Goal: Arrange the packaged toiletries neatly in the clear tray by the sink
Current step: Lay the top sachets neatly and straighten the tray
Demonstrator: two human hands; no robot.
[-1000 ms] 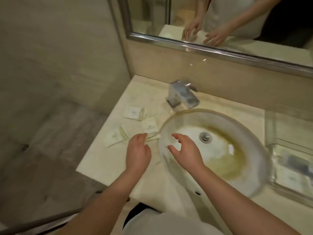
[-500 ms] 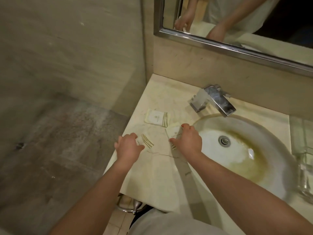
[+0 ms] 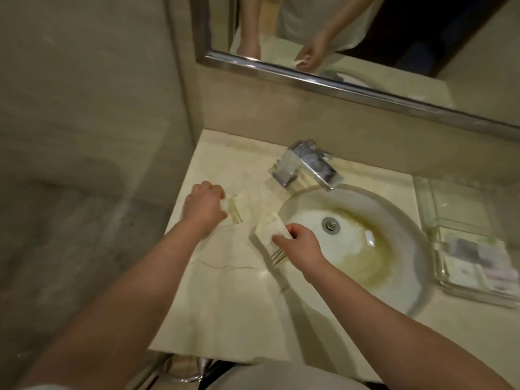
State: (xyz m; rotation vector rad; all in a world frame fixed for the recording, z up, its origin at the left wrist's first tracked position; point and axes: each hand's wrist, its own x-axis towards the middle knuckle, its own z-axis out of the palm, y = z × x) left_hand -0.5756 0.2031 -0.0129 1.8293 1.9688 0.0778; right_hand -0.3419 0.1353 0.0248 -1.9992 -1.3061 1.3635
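Two cream packets with gold stripes are in my hands on the marble counter (image 3: 225, 299), left of the sink (image 3: 351, 243). My left hand (image 3: 204, 205) is closed on one packet (image 3: 236, 208) near the counter's left edge. My right hand (image 3: 301, 244) grips another cream packet (image 3: 268, 232) at the basin's left rim, lifted and tilted. The clear tray (image 3: 439, 266) sits on the far right of the counter, with several packaged items lying inside it.
A chrome faucet (image 3: 306, 164) stands behind the basin. A framed mirror (image 3: 337, 83) runs along the wall above. The counter's left edge drops to the tiled floor (image 3: 70, 235). A chrome ring (image 3: 194, 367) hangs below the front edge.
Both hands have closed on packets. The left hand moved up and back on the counter; the right hand lifted its packet by the basin. The third packet is no longer visible.
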